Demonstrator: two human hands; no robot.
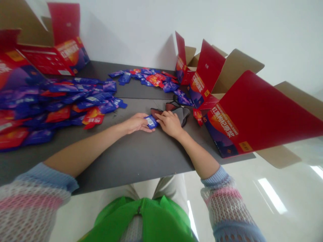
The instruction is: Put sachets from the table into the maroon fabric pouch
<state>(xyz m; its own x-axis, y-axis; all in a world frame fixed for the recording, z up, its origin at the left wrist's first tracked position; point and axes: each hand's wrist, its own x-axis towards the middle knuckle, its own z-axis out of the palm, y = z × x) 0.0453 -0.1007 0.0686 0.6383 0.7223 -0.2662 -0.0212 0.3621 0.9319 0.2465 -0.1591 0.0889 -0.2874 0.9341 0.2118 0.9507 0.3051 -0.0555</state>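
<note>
1. Left hand [137,122] and right hand [169,123] together pinch a small blue sachet [151,121] between them on the desk [131,154].
2. A sachet pile [50,104] lies left of the hands.
3. An open red carton [242,117] stands right of them.

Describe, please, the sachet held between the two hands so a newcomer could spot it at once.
On the dark grey table, look near the front middle, where the left hand and right hand meet. Between their fingertips lies a small blue sachet with a white label. Unlike the big heap of sachets at the left, it lies alone.
</note>
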